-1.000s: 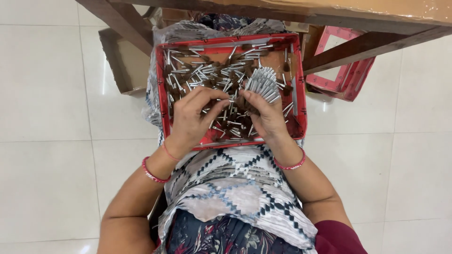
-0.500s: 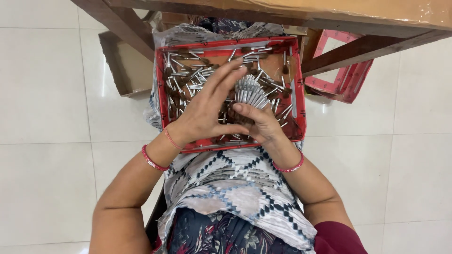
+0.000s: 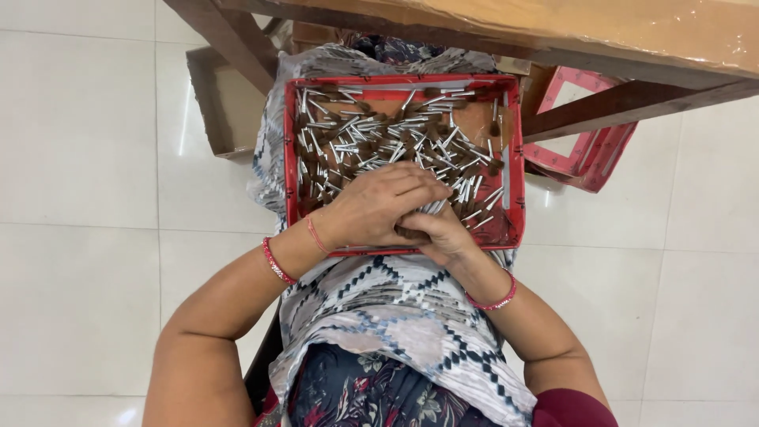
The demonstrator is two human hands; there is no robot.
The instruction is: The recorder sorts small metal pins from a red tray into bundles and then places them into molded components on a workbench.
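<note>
A red shallow tray rests on my lap, filled with several small silver pins with brown tips. My left hand lies flat over my right hand at the tray's near edge. Together they cover a bundle of silver pins, of which only a few ends show between the fingers. The right hand is curled around that bundle underneath. Both wrists wear red bangles.
A wooden table edge and its slanting legs overhang the tray's far side. An open cardboard box stands on the white tiled floor at left. A second red tray leans at right.
The bundle of pins held up in my right hand came down toward the tray's near edge. My left hand moved across and now lies over it, hiding most of the bundle.
</note>
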